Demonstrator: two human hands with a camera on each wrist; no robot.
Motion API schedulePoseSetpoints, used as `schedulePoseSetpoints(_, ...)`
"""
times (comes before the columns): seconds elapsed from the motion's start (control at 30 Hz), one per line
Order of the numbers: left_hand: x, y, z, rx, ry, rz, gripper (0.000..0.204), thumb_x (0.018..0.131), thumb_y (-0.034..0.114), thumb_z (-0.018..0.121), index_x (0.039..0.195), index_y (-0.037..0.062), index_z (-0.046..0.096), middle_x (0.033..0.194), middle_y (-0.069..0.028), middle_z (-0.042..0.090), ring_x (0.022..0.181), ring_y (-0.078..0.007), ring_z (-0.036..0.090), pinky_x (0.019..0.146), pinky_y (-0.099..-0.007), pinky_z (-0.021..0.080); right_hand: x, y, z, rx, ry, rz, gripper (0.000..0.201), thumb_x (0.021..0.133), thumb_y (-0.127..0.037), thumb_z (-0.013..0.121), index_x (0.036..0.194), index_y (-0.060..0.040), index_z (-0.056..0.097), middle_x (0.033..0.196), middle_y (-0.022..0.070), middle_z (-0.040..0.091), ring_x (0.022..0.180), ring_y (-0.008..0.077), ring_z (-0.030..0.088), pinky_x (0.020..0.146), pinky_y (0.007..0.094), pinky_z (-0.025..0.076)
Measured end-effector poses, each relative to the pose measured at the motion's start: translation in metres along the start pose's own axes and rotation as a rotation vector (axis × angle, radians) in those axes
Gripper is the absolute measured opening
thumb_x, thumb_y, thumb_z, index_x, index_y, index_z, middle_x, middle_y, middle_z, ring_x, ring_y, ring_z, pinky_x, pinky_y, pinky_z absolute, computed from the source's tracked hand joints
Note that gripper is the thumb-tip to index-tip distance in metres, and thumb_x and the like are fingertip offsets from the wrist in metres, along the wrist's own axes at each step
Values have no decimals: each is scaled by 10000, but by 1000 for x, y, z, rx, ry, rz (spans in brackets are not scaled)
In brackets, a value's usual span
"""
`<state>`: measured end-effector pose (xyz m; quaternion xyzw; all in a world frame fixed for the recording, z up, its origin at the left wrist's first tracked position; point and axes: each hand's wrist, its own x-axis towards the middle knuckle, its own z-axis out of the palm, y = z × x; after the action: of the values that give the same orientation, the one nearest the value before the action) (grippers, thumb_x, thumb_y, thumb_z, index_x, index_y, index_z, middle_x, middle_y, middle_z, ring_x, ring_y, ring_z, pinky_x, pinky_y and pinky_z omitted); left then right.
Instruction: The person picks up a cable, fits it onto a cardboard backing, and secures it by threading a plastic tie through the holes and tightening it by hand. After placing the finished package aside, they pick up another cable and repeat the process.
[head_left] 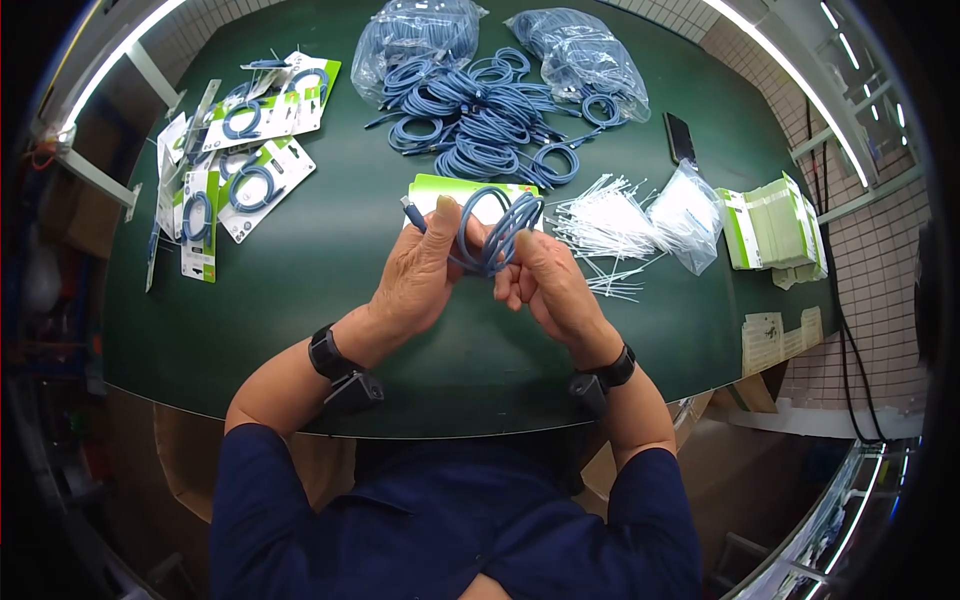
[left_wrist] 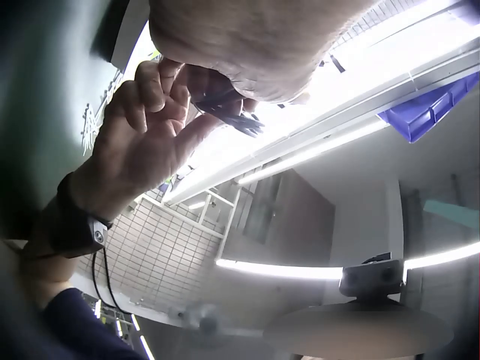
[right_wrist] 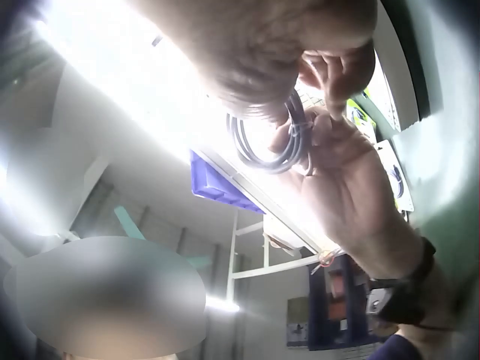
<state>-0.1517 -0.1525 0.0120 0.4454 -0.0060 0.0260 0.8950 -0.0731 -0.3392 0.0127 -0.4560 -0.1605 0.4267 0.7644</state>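
Over the near middle of the table, both hands hold a coiled blue cable (head_left: 490, 245). My left hand (head_left: 412, 275) pinches one side of the coil, its thumb along the plug end (head_left: 412, 212). The right hand (head_left: 556, 292) grips the other side between thumb and fingers. In the right wrist view, the loops of the coil (right_wrist: 262, 161) hang beside the left hand (right_wrist: 345, 172), with a thin pale strip across them. Just behind the hands lies a green and white card (head_left: 432, 188), partly hidden by the coil.
Loose blue cables (head_left: 490, 120) are heaped at the back, before two plastic bags of cables (head_left: 420, 45). Carded cables (head_left: 255, 187) lie at left. White cable ties (head_left: 605, 222), a clear bag (head_left: 688, 215), a phone (head_left: 680, 137) and stacked cards (head_left: 770, 230) are at right.
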Motion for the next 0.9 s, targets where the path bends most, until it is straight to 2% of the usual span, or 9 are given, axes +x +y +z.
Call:
schedulePoseSetpoints(0.1,2,1,-1,112,-22,-35,636,1083,642,396,973,64,640,962,-77,720,960,-149,682,953,-336,535,5,10,1,-357,273,-237,288,1063,-235,675,1207,14,668,888,37,690,662,51,588,545,187,431)
schedulePoseSetpoints(0.27,-1,-19,-1,27,-63,-29,484,1103,522,507,1080,53,628,972,-78,725,959,-152,686,951,-329,538,2,3,5,-388,342,-194,311,1052,-190,684,1285,15,655,881,10,679,605,30,525,499,184,374)
schedulePoseSetpoints(0.37,-6,-14,29,235,59,89,317,1100,340,613,1201,41,595,942,-54,706,884,-134,662,880,-313,539,5,6,8,-374,383,-327,324,1045,-140,677,1330,9,636,879,-4,671,580,16,496,479,186,339)
schedulePoseSetpoints(0.4,-6,-16,26,236,58,82,317,1100,340,613,1201,41,595,942,-54,706,884,-134,662,880,-313,539,4,8,9,-369,387,-325,324,1045,-140,677,1330,9,636,879,-4,671,580,16,496,479,186,339)
schedulePoseSetpoints(0.5,0,-25,8,140,130,78,379,1042,221,719,1301,-5,559,842,-19,633,735,-85,563,734,-284,509,2,12,13,-517,286,-370,342,1065,-137,643,1374,6,611,891,1,669,564,20,475,477,196,342)
schedulePoseSetpoints(0.53,1,-24,6,144,132,74,379,1042,221,719,1301,-5,559,842,-19,633,735,-85,563,734,-284,509,1,11,13,-511,287,-369,342,1065,-137,643,1374,6,611,891,1,669,564,20,475,477,196,342)
schedulePoseSetpoints(0.63,6,-22,-1,-118,167,5,364,1071,273,674,1294,4,571,759,23,549,659,-69,492,708,-280,498,0,0,8,-62,87,-150,352,1115,-196,565,1395,15,603,887,4,659,543,33,458,483,201,355)
schedulePoseSetpoints(0.8,9,-11,-5,-243,127,-90,396,1096,330,624,1321,7,574,699,42,491,598,-66,429,679,-284,490,0,0,-1,-83,22,-76,430,1151,-291,482,1433,20,576,921,16,658,525,48,444,487,204,372)
schedulePoseSetpoints(0.9,10,-6,-11,-251,61,-173,467,1109,402,577,1372,15,564,665,38,480,571,-70,412,665,-287,486,6,4,-14,-252,-33,-65,507,1160,-368,438,1473,21,532,987,29,667,532,48,455,486,201,386)
